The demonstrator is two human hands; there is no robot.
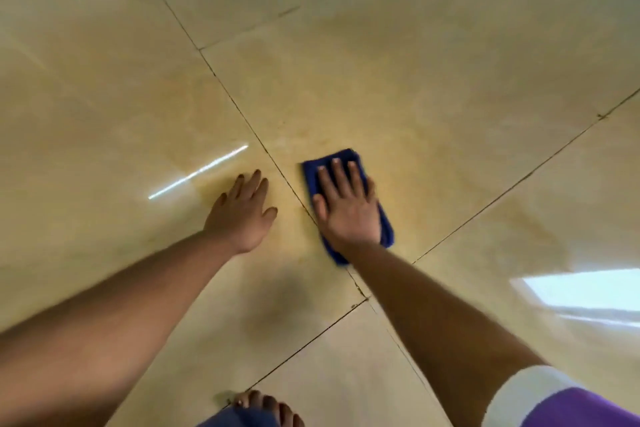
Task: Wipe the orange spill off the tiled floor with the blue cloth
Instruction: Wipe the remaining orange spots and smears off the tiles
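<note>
The tiled floor (pixel 415 45), glossy cream with dark grout lines, carries a faint orange spill (pixel 346 121) smeared across the tile near the middle crossing of grout lines. The blue cloth (pixel 348 204), folded, lies on that tile just beside a grout line. The right hand (pixel 346 208) presses it flat, fingers straight and slightly apart. The left hand (pixel 242 211) rests flat on the neighbouring tile, fingers straight.

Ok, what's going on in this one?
A person crouched over a tiled floor presses the right hand flat on a folded blue cloth, wiping beside a grout line. The left hand rests open on the neighbouring tile. A faint orange film remains on the tiles around the cloth, so the wiping isn't finished.
</note>
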